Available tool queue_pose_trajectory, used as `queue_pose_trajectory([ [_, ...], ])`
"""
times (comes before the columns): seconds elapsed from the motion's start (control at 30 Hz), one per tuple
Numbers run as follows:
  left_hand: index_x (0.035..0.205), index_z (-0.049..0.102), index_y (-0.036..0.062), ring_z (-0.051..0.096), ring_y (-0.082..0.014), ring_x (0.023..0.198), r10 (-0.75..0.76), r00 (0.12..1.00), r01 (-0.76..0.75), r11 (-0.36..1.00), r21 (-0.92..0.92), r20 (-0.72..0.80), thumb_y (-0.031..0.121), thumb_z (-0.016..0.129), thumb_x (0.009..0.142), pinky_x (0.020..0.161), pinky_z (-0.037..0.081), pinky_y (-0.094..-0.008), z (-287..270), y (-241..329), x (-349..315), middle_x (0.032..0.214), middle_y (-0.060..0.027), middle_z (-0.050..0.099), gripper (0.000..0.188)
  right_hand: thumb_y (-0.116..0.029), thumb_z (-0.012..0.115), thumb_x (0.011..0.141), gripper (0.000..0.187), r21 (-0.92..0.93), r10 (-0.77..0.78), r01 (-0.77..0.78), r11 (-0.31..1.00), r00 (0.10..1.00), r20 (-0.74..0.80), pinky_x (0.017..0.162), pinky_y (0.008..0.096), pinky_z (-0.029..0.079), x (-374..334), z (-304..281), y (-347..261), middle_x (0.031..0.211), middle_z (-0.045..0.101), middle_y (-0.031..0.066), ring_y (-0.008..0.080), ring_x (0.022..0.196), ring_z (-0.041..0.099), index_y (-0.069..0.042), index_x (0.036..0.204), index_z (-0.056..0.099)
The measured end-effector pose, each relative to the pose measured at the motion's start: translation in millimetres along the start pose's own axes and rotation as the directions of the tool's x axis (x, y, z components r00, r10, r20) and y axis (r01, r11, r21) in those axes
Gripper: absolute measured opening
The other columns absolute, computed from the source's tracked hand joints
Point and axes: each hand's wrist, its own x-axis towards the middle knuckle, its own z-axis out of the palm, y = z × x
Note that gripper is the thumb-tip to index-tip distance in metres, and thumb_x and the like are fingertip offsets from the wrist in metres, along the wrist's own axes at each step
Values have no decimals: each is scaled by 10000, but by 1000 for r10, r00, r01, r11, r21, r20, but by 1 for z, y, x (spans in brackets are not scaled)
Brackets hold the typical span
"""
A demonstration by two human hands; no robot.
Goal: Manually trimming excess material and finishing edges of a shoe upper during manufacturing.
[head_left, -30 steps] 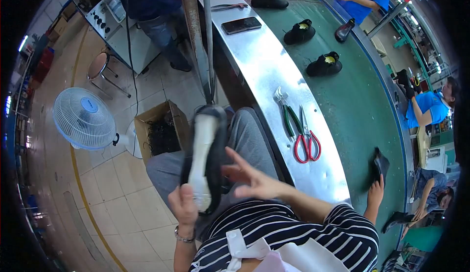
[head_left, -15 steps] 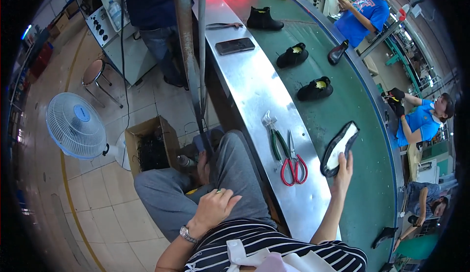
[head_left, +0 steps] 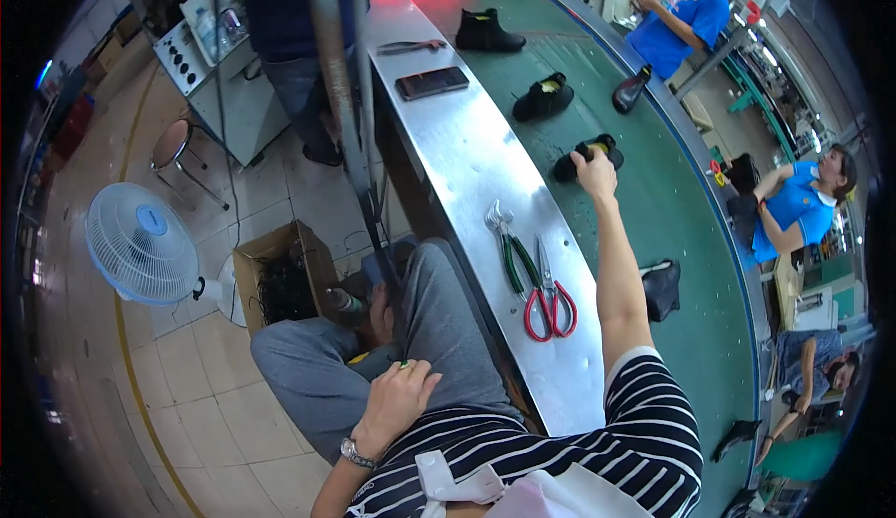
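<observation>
My right hand (head_left: 595, 171) reaches over the green belt, thumb and fingers closed on a black ankle boot (head_left: 567, 169) with a yellowish inside. Another black boot (head_left: 663, 292) lies on the belt beside my right forearm, a strip of its white underside showing. My left hand (head_left: 401, 395) rests on my lap with its fingers curled in; its palm is hidden. On the metal ledge between belt and knees lie red-handled scissors (head_left: 549, 301) and green-handled pincers (head_left: 509, 259).
Farther up, the green belt (head_left: 644, 205) carries more black boots (head_left: 543, 98). A phone (head_left: 432, 83) lies on the metal ledge (head_left: 485, 154). A rusty post (head_left: 338, 61) rises beside it. Left stand a carton (head_left: 322, 261) and a fan (head_left: 142, 243). Co-workers (head_left: 686, 19) work across the belt.
My right hand has let go of the boot with the white underside, now lying on the belt, and moved farther away onto another boot. My left hand stays on my lap.
</observation>
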Motion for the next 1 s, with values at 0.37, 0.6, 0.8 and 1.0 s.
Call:
queue_pose_trajectory([
  [0.37,1155,595,23,642,-325,907,-231,972,220,954,-203,-33,189,699,848,786,508,-382,-44,-19,-33,1037,-176,653,364,-224,666,909,305,824,-248,64,563,964,95,426,218,360,-77,-174,-61,536,503,-7,76,451,509,-72,690,519],
  [0.6,1508,276,67,378,-301,1376,84,996,-69,864,-499,8,153,782,757,1119,316,-381,-62,4,42,1508,-163,368,910,-248,690,897,317,877,-589,-110,467,702,401,429,186,375,-180,-198,-152,505,529,-27,50,432,512,-78,659,569],
  [0.8,1535,155,31,132,-208,1480,-60,998,44,600,-799,10,79,834,673,1184,136,-350,-19,-46,-5,1599,-123,184,1099,-261,612,955,267,884,-653,-226,408,605,456,476,188,457,-243,-123,-207,578,594,-15,54,504,580,-38,830,686],
  [1.0,1549,91,69,286,-209,1429,-180,975,-55,389,-920,-135,22,849,639,1160,234,-345,-20,-65,-52,1590,-90,212,1185,-319,629,921,416,398,-469,343,851,838,279,816,400,527,-232,-36,-173,921,694,171,284,878,678,-24,1214,609],
])
